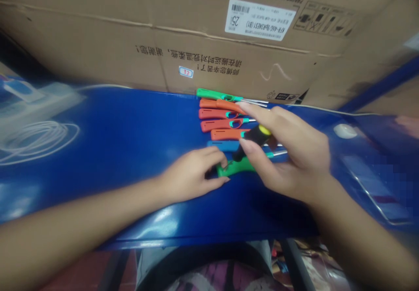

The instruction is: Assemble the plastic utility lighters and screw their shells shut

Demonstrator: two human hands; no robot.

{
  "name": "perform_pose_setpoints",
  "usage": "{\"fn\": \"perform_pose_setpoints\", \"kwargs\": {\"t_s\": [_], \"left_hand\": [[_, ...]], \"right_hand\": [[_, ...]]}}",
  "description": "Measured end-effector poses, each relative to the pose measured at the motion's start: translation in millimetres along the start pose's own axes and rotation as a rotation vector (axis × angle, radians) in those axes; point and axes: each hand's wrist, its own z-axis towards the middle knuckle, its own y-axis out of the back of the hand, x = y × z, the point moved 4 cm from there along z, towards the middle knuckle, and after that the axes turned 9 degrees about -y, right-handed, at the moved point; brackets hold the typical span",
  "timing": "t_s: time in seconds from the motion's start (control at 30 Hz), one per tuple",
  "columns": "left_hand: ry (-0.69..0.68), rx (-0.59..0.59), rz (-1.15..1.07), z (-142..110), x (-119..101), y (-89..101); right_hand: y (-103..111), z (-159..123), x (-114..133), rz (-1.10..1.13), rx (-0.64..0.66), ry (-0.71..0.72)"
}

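My right hand (288,151) is closed around a screwdriver (253,138) with a black and yellow handle. Its tip points down and left at the handle end of a green long-nosed lighter (240,167). Fingers of my left hand (196,171) pinch that same end of the lighter against the blue table. Just behind it lies a blue lighter (222,146), partly covered by the screwdriver. Farther back, several orange and red lighters (216,114) lie side by side with a green one (212,93) at the back, metal nozzles pointing right.
A large cardboard box (108,42) stands along the back of the blue table (131,125). To the left are a coiled white cable (46,140) and a blurred power strip (49,99). A white mouse-like object (345,131) and a phone-like slab (376,190) lie at right.
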Motion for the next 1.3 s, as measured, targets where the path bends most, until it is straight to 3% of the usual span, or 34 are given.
{"fn": "perform_pose_setpoints", "kwargs": {"t_s": [0.1, 0.23, 0.4, 0.57, 0.73, 0.87, 1.0, 1.13, 1.3], "left_hand": [[-0.002, 0.006, -0.006, -0.1, -0.2, -0.4], [-0.006, -0.001, 0.001, 0.1, -0.6, -0.2], [-0.002, 0.011, 0.003, 0.7, -1.4, 0.5], [0.006, 0.01, 0.006, 0.6, -0.4, 0.5], [0.001, 0.012, 0.008, 0.4, 0.0, -0.3], [0.0, 0.005, 0.006, 0.4, 0.0, -0.2], [-0.005, 0.013, -0.002, 0.7, -0.3, -0.1], [-0.002, 0.016, 0.007, 0.5, -0.3, -0.3], [-0.011, 0.004, 0.014, 0.5, -1.1, -0.1]], "right_hand": [[-1.3, 0.7, -0.7, 0.036, 0.042, 0.017], [0.6, 0.5, -1.9, 0.002, -0.007, 0.031], [-3.7, 0.1, -5.5, 0.073, 0.06, 0.024], [-2.2, 1.8, -10.0, 0.083, -0.052, -0.016], [-4.0, 3.4, -8.1, 0.109, 0.059, 0.037], [-1.6, 2.5, -7.9, 0.07, -0.002, 0.043], [-4.9, 0.6, -6.3, 0.089, 0.092, 0.066], [-2.3, 1.1, -6.8, 0.067, 0.05, 0.01], [-2.2, 2.2, -4.4, 0.11, 0.082, 0.062]]}}
